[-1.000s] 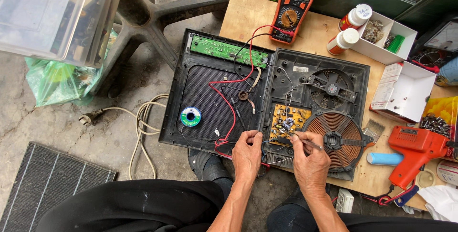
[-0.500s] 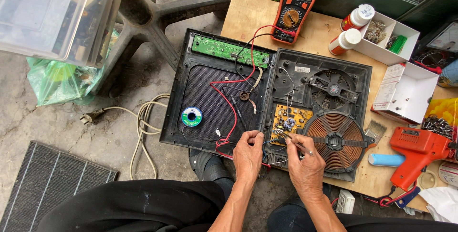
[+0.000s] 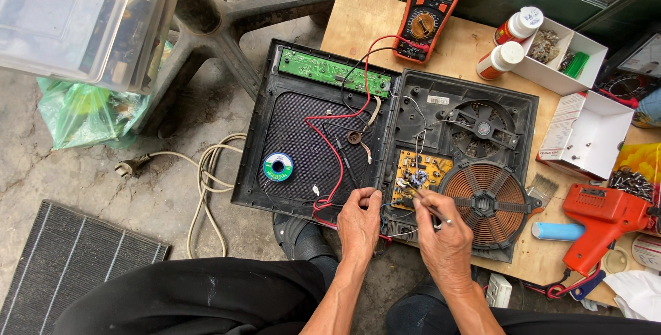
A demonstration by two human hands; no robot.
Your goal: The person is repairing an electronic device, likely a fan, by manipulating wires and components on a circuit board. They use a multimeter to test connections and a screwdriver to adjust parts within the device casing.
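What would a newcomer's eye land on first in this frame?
Probably the opened induction cooker at centre, with its copper coil at lower right. Just below, the right hand works a thin tool at the yellow circuit board, the left hand beside it. An orange multimeter lies at the top.

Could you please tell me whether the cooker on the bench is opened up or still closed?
Opened up: the cooker lies in two halves side by side, showing its copper coil, fan and yellow circuit board.
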